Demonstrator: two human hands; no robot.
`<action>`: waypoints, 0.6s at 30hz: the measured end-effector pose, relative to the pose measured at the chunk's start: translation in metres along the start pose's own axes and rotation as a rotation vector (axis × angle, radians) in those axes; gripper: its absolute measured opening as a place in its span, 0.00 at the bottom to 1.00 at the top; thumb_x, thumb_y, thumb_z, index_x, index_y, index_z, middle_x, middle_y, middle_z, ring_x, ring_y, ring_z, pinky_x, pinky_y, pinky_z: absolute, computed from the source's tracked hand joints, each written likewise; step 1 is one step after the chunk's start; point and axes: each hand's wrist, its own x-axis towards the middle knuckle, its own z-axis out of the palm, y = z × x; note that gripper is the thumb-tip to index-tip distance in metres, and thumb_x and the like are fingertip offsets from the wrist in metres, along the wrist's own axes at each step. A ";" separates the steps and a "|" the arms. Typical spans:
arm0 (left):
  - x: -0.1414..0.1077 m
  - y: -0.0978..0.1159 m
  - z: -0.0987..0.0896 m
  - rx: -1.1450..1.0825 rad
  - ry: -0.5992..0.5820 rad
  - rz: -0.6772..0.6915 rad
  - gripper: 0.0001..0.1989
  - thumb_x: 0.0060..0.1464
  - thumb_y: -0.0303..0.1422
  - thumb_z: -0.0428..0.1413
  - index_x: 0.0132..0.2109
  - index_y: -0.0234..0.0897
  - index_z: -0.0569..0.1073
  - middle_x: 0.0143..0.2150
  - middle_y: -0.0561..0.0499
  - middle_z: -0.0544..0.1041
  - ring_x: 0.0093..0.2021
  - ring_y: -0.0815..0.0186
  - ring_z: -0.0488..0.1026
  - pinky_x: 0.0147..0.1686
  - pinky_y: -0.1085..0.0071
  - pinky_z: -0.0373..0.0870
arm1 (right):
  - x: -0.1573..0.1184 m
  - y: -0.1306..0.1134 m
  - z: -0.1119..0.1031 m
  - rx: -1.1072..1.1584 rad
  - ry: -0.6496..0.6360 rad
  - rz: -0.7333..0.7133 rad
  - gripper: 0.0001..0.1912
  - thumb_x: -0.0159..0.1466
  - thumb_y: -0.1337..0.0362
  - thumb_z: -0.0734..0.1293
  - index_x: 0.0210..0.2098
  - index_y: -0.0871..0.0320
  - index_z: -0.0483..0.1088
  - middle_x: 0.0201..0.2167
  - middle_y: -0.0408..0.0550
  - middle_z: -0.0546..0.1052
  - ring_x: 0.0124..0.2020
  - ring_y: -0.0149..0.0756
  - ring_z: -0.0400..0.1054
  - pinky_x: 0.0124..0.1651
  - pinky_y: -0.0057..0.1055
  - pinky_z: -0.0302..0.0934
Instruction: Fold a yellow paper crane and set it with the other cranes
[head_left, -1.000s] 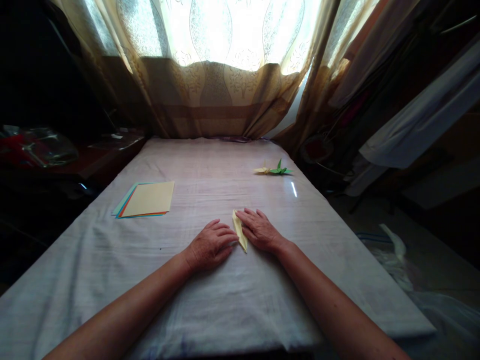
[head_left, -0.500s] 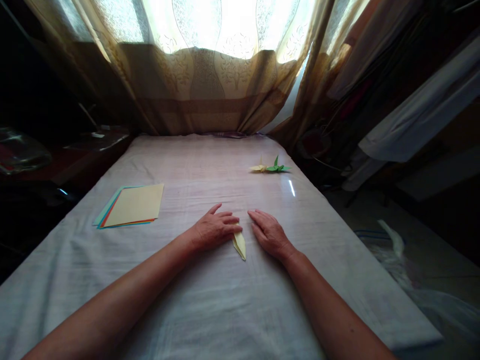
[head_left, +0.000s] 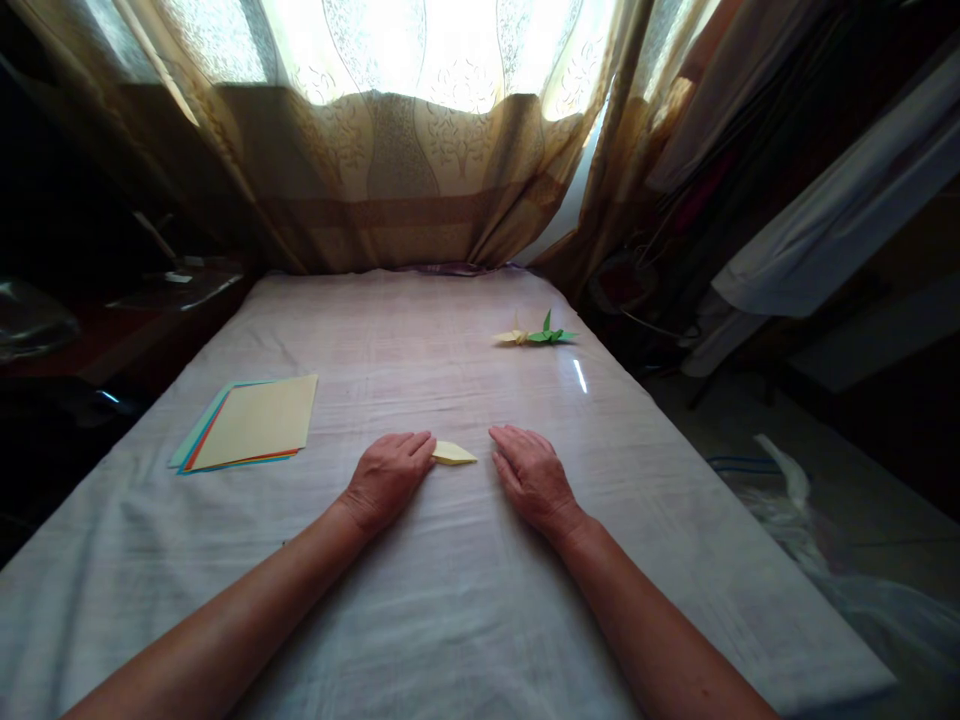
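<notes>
Left hand (head_left: 391, 478): fingers close together, tips over the left end of the folded pale-yellow paper (head_left: 454, 454). Thumb and that paper end are hidden, so can't tell if it's pinched or just pressed down. Exposed part lies on the worktop (head_left: 420, 600) between both hands, tapering to a point toward the right hand; fold layers too small to read.

Right hand (head_left: 534, 478): fingers extended side by side, holding nothing, resting palm-down just beside the paper tip, gap visible. Palm side hidden. Both forearms (head_left: 652, 600) cut off by bottom edge.

Farther out, left: paper stack (head_left: 259, 422), cream sheet on top, orange and blue edges showing plus a pale green corner. Sheets underneath mostly covered, count unclear.

Far right of worktop: cream folded figure (head_left: 517, 338) and green folded figure (head_left: 549, 336), side by side, green one with an upright point. Can't tell if they touch.

Beyond: patterned curtain (head_left: 390, 220), top cut off, window glare washing out detail. Right: white cloth (head_left: 832, 210) hanging, runs out of frame; stuff behind it too dark. Clear plastic (head_left: 885, 600) low right, blurry. Left side mostly black.
</notes>
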 end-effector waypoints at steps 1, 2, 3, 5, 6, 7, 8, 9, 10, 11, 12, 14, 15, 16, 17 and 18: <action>-0.006 0.003 0.001 -0.016 -0.024 -0.011 0.14 0.62 0.32 0.51 0.52 0.33 0.73 0.53 0.40 0.77 0.51 0.56 0.74 0.50 0.61 0.70 | 0.001 -0.008 0.000 -0.018 -0.047 -0.007 0.20 0.67 0.65 0.58 0.57 0.60 0.68 0.56 0.56 0.73 0.59 0.46 0.65 0.61 0.49 0.57; -0.011 0.005 0.001 -0.031 -0.052 -0.012 0.18 0.63 0.35 0.51 0.56 0.32 0.71 0.56 0.38 0.74 0.55 0.54 0.72 0.54 0.59 0.68 | 0.003 -0.017 0.001 -0.034 -0.100 -0.026 0.22 0.67 0.63 0.59 0.59 0.61 0.66 0.59 0.56 0.70 0.62 0.47 0.61 0.63 0.50 0.54; -0.015 0.006 0.003 -0.044 -0.080 -0.008 0.22 0.63 0.39 0.50 0.59 0.30 0.68 0.60 0.37 0.71 0.59 0.52 0.68 0.57 0.57 0.65 | 0.005 -0.027 0.003 -0.046 -0.148 -0.051 0.24 0.67 0.60 0.60 0.61 0.61 0.64 0.62 0.56 0.66 0.65 0.48 0.57 0.64 0.52 0.51; -0.022 0.007 0.006 -0.071 -0.132 -0.007 0.28 0.64 0.43 0.47 0.64 0.29 0.62 0.65 0.36 0.64 0.65 0.51 0.61 0.62 0.54 0.58 | 0.010 -0.044 0.009 -0.050 -0.236 -0.106 0.28 0.68 0.54 0.59 0.64 0.61 0.59 0.66 0.55 0.59 0.68 0.49 0.49 0.67 0.55 0.42; -0.025 0.007 0.007 -0.086 -0.153 -0.017 0.29 0.65 0.44 0.45 0.66 0.29 0.60 0.66 0.37 0.62 0.66 0.52 0.59 0.63 0.54 0.56 | 0.012 -0.051 0.012 -0.043 -0.275 -0.118 0.30 0.69 0.52 0.59 0.65 0.60 0.57 0.67 0.54 0.57 0.69 0.48 0.47 0.68 0.55 0.39; -0.026 0.007 0.009 -0.098 -0.172 -0.030 0.29 0.65 0.43 0.44 0.66 0.30 0.59 0.67 0.38 0.60 0.67 0.53 0.58 0.64 0.54 0.54 | 0.013 -0.056 0.014 -0.034 -0.319 -0.122 0.32 0.69 0.50 0.58 0.66 0.60 0.55 0.67 0.55 0.56 0.69 0.47 0.47 0.68 0.55 0.38; -0.027 0.008 0.010 -0.105 -0.185 -0.051 0.28 0.66 0.41 0.43 0.67 0.32 0.58 0.68 0.39 0.60 0.67 0.54 0.57 0.64 0.55 0.53 | 0.014 -0.059 0.016 -0.026 -0.357 -0.121 0.33 0.68 0.49 0.57 0.67 0.61 0.53 0.68 0.55 0.55 0.69 0.47 0.46 0.69 0.55 0.38; -0.028 0.008 0.011 -0.107 -0.194 -0.072 0.27 0.66 0.40 0.42 0.67 0.33 0.58 0.68 0.40 0.59 0.67 0.56 0.57 0.65 0.55 0.52 | 0.015 -0.061 0.017 -0.023 -0.390 -0.116 0.35 0.68 0.48 0.57 0.67 0.61 0.52 0.68 0.55 0.54 0.69 0.47 0.45 0.69 0.55 0.37; -0.028 0.009 0.012 -0.107 -0.199 -0.091 0.26 0.66 0.39 0.42 0.67 0.34 0.58 0.68 0.41 0.59 0.68 0.56 0.56 0.65 0.55 0.50 | 0.014 -0.061 0.017 -0.025 -0.417 -0.107 0.35 0.68 0.47 0.56 0.68 0.62 0.52 0.68 0.55 0.53 0.70 0.47 0.45 0.69 0.55 0.36; -0.028 0.011 0.012 -0.105 -0.200 -0.109 0.26 0.66 0.38 0.42 0.67 0.35 0.58 0.68 0.42 0.59 0.68 0.57 0.56 0.66 0.55 0.49 | 0.013 -0.060 0.015 -0.029 -0.438 -0.095 0.36 0.68 0.46 0.56 0.68 0.62 0.52 0.68 0.55 0.52 0.70 0.47 0.44 0.69 0.55 0.36; -0.028 0.011 0.012 -0.104 -0.200 -0.125 0.26 0.66 0.38 0.42 0.67 0.35 0.58 0.69 0.42 0.58 0.68 0.57 0.55 0.66 0.55 0.48 | 0.012 -0.058 0.013 -0.035 -0.454 -0.082 0.36 0.68 0.46 0.56 0.67 0.62 0.52 0.68 0.55 0.52 0.70 0.47 0.43 0.69 0.55 0.35; -0.030 0.011 0.011 -0.100 -0.203 -0.157 0.26 0.65 0.38 0.42 0.67 0.35 0.57 0.69 0.42 0.58 0.68 0.57 0.55 0.66 0.54 0.46 | 0.007 -0.053 0.006 -0.045 -0.476 -0.062 0.36 0.68 0.45 0.57 0.67 0.61 0.53 0.69 0.55 0.51 0.70 0.46 0.43 0.69 0.55 0.34; -0.032 0.009 0.010 -0.097 -0.209 -0.173 0.27 0.65 0.39 0.42 0.67 0.34 0.58 0.69 0.43 0.58 0.68 0.57 0.55 0.66 0.53 0.46 | 0.005 -0.050 0.003 -0.047 -0.485 -0.056 0.36 0.67 0.45 0.57 0.67 0.61 0.53 0.69 0.55 0.51 0.70 0.46 0.44 0.69 0.55 0.34; -0.034 0.007 0.008 -0.093 -0.217 -0.186 0.27 0.65 0.39 0.42 0.67 0.34 0.58 0.69 0.43 0.58 0.68 0.57 0.56 0.66 0.53 0.45 | 0.003 -0.047 0.000 -0.049 -0.492 -0.051 0.36 0.67 0.45 0.57 0.67 0.60 0.53 0.69 0.54 0.51 0.70 0.46 0.44 0.69 0.55 0.33; -0.035 0.004 0.007 -0.088 -0.227 -0.197 0.26 0.65 0.39 0.42 0.67 0.34 0.58 0.68 0.43 0.58 0.68 0.57 0.56 0.66 0.52 0.44 | 0.000 -0.045 -0.002 -0.052 -0.494 -0.045 0.36 0.67 0.45 0.57 0.67 0.60 0.53 0.69 0.54 0.51 0.70 0.46 0.44 0.69 0.56 0.33; -0.037 0.001 0.005 -0.082 -0.235 -0.205 0.26 0.65 0.38 0.42 0.67 0.35 0.59 0.68 0.43 0.59 0.68 0.56 0.56 0.66 0.51 0.44 | -0.002 -0.043 -0.004 -0.054 -0.494 -0.040 0.36 0.67 0.45 0.57 0.67 0.59 0.53 0.69 0.54 0.51 0.70 0.46 0.44 0.69 0.56 0.33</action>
